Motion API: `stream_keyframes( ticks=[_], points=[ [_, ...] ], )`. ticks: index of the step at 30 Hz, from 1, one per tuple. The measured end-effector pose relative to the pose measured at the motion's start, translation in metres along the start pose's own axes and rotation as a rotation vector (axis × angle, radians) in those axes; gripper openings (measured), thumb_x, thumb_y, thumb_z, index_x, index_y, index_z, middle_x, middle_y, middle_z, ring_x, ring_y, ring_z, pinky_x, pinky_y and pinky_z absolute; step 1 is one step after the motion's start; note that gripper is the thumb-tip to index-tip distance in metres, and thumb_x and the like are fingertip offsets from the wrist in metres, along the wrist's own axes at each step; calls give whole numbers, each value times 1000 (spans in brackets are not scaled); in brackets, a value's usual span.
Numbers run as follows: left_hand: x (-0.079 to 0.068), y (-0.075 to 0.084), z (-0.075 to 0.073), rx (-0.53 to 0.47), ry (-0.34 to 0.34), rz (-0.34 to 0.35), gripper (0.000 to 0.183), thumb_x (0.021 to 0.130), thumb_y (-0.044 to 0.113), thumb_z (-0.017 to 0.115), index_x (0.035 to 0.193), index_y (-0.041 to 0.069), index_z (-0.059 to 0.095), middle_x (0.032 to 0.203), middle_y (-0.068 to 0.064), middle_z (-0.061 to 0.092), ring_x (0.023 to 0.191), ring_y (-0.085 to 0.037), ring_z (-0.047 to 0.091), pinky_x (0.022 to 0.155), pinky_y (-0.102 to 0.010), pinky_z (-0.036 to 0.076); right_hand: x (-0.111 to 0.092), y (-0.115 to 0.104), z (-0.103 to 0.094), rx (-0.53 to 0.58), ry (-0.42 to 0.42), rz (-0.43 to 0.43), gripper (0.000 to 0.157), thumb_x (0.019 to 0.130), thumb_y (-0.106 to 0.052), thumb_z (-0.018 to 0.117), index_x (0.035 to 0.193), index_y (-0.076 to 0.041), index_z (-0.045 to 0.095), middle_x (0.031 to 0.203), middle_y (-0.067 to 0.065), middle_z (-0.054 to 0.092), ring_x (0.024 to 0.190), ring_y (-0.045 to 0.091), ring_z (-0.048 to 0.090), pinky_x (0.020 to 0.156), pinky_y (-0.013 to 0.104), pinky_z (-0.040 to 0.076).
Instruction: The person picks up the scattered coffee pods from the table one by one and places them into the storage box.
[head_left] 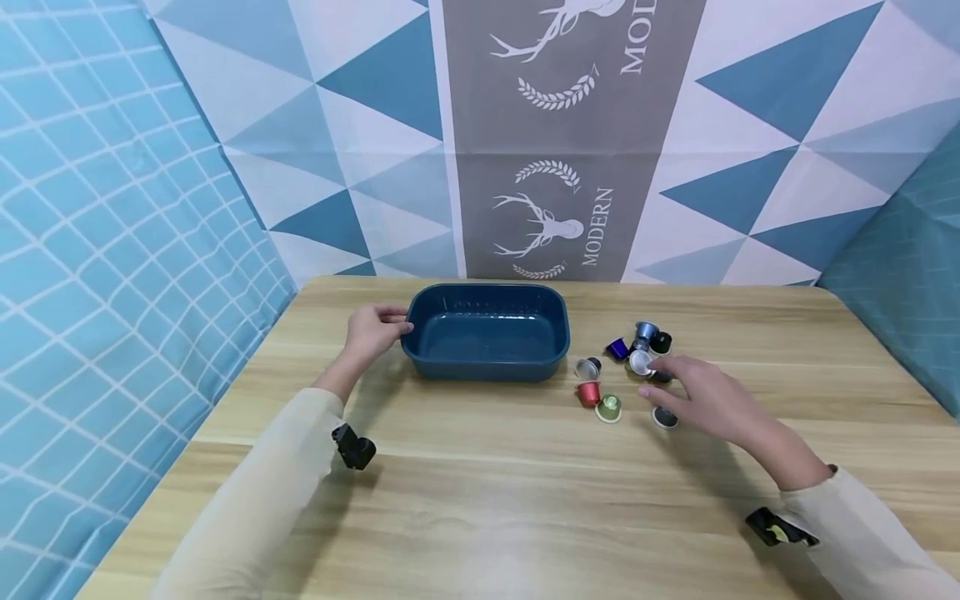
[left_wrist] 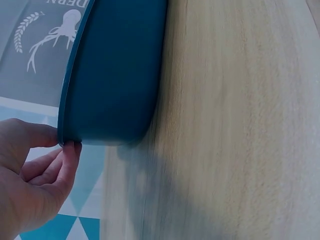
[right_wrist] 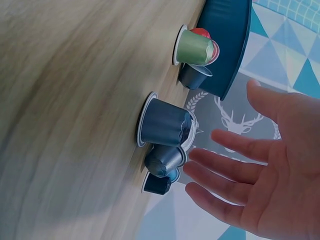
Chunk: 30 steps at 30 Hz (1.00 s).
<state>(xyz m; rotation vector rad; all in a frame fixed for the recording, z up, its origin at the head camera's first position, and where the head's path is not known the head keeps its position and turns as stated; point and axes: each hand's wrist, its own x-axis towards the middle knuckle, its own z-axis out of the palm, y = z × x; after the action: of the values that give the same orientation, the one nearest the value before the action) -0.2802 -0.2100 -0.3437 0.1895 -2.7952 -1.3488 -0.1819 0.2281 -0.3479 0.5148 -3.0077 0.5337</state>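
My left hand [head_left: 370,333] pinches the left rim of a dark blue plastic basin [head_left: 483,370]; thumb and fingers meet at its edge in the left wrist view. The part of the basin's inside that shows holds nothing. My right hand [head_left: 708,398] hovers over a cluster of coffee capsules, its fingers apart and holding nothing. Near its fingertips lie a silver-white capsule [head_left: 641,362], a light blue capsule [head_left: 647,331] and a black capsule [head_left: 661,342]. A dark capsule [head_left: 664,417] stands below the thumb. In the right wrist view the palm faces a dark blue-grey capsule [right_wrist: 164,122].
Between basin and right hand lie a red capsule [head_left: 588,393], a green capsule [head_left: 609,407] and a purple-blue capsule [head_left: 617,348]. All rest on a wooden table [head_left: 480,500]. A patterned cloth [head_left: 360,167] hangs behind the table.
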Motion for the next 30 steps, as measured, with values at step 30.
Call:
stream_keyframes(
  ticks=[30],
  points=[
    [-20, -11, -15, 8, -52, -24, 36, 90, 19, 66, 123, 6, 63, 118, -17, 67, 104, -23, 63, 71, -18, 47, -11, -2, 2, 14, -85, 17, 48, 92, -38, 62, 124, -1, 59, 121, 22, 64, 111, 41, 61, 87, 54, 51]
  ],
)
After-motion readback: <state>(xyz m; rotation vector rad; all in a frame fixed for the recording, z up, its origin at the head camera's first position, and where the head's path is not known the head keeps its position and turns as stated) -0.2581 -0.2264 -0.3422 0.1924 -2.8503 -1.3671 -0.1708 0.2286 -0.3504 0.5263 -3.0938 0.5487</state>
